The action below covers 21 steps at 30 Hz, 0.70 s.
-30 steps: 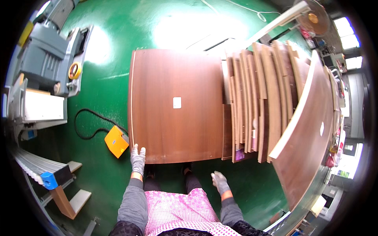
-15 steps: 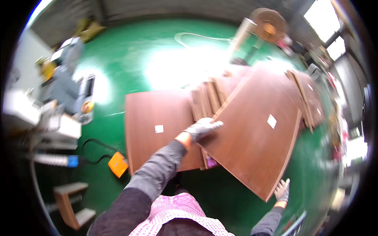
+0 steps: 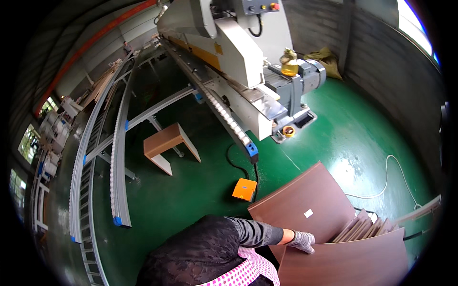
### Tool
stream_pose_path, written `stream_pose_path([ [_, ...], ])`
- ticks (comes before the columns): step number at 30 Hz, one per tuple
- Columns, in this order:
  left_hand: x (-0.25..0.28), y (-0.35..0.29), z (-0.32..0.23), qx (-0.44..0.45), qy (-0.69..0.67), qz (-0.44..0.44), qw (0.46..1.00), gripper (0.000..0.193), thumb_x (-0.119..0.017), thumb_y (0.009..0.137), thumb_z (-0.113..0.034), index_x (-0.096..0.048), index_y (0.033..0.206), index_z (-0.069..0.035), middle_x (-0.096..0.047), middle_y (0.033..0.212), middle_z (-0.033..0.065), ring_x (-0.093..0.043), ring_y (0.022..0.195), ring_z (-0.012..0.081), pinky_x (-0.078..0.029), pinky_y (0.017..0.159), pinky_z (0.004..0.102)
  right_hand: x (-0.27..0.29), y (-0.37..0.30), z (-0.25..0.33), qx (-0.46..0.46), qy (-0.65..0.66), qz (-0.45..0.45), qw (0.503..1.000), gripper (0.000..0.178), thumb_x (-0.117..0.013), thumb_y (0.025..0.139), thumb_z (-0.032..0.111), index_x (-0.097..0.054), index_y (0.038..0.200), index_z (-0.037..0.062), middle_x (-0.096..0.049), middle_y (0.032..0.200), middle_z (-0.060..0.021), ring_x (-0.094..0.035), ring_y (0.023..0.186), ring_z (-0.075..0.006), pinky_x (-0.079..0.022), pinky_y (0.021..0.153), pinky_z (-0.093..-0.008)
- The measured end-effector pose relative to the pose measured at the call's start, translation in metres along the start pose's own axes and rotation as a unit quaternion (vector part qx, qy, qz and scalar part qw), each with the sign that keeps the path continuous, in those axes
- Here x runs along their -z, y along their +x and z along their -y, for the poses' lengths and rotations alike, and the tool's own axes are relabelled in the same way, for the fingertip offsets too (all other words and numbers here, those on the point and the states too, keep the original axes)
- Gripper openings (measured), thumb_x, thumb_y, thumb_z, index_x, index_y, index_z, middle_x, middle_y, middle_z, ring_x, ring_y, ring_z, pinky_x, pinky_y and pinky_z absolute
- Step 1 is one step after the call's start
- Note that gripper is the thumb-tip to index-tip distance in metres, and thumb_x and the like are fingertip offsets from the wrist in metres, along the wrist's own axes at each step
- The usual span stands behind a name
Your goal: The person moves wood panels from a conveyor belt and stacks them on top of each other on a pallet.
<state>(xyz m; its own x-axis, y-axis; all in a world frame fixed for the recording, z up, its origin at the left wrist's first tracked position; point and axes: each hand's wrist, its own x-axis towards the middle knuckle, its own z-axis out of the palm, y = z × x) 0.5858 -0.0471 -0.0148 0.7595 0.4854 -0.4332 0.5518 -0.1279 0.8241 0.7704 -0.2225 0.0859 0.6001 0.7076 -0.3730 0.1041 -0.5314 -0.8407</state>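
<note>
My left hand (image 3: 303,241), in a grey-white glove, grips the upper left edge of a brown wood panel (image 3: 343,264) at the lower right. That panel reaches the picture's bottom edge, so part of it is out of sight. Just beyond my left hand, a second brown panel (image 3: 300,198) with a small white label slants across the stack. Several thinner panels (image 3: 365,226) stand close together between the two. My right hand is out of view.
An orange foot-pedal box (image 3: 244,189) with a black cable lies on the green floor. Ahead stands a long machine (image 3: 248,52) with a motor (image 3: 286,88). Metal roller rails (image 3: 121,157) and a low brown wooden stool (image 3: 164,140) are at left. A white hose (image 3: 389,183) curls at right.
The view has swung left, bringing the machine and rails into sight. The panels now sit at the lower right. My left hand stays at the panel's edge; my right hand has left the picture.
</note>
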Motion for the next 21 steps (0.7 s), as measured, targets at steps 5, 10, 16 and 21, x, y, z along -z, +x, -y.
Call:
stream_pose_path([
  [5, 0.039, -0.054, 0.022, 0.051, -0.034, -0.091, 0.994, 0.047, -0.064, 0.077, -0.041, -0.064, 0.094, 0.002, -0.065, 0.088, 0.0196, -0.063, 0.084, 0.0323, -0.048, 0.072, 0.0428, -0.042, -0.018, 0.044, 0.060, -0.016, -0.013, 0.998, 0.047, -0.046, 0.089, 0.045, -0.044, 0.112, 0.0049, -0.044, 0.109, -0.0103, -0.041, 0.097, -0.0224, -0.033, 0.083, -0.0375],
  [10, 0.065, -0.107, 0.077, 0.083, -0.086, -0.164, 0.979, 0.050, -0.064, 0.076, -0.046, -0.065, 0.085, 0.003, -0.064, 0.080, 0.0209, -0.062, 0.079, 0.0323, -0.047, 0.070, 0.0425, -0.083, -0.042, 0.070, 0.091, -0.033, -0.020, 0.995, 0.038, -0.049, 0.089, 0.040, -0.050, 0.103, 0.0045, -0.050, 0.098, -0.0092, -0.046, 0.087, -0.0200, -0.037, 0.076, -0.0356],
  [16, 0.106, -0.158, 0.114, 0.040, 0.024, -0.185, 0.982, 0.037, -0.054, 0.087, -0.040, -0.067, 0.084, -0.005, -0.063, 0.079, 0.0180, -0.060, 0.075, 0.0334, -0.045, 0.069, 0.0441, -0.080, -0.072, 0.063, 0.089, -0.012, -0.145, 0.985, 0.030, -0.052, 0.090, 0.033, -0.058, 0.093, 0.0039, -0.057, 0.084, -0.0079, -0.051, 0.075, -0.0171, -0.041, 0.067, -0.0333],
  [21, 0.119, -0.184, 0.168, 0.100, -0.036, -0.253, 0.962, 0.026, -0.059, 0.087, -0.031, -0.064, 0.077, -0.008, -0.056, 0.065, 0.0104, -0.055, 0.058, 0.0194, -0.044, 0.055, 0.0356, -0.077, -0.085, 0.033, 0.028, 0.026, -0.257, 0.966, 0.026, -0.054, 0.090, 0.027, -0.064, 0.084, 0.0035, -0.063, 0.073, -0.0068, -0.055, 0.064, -0.0147, -0.045, 0.059, -0.0314],
])
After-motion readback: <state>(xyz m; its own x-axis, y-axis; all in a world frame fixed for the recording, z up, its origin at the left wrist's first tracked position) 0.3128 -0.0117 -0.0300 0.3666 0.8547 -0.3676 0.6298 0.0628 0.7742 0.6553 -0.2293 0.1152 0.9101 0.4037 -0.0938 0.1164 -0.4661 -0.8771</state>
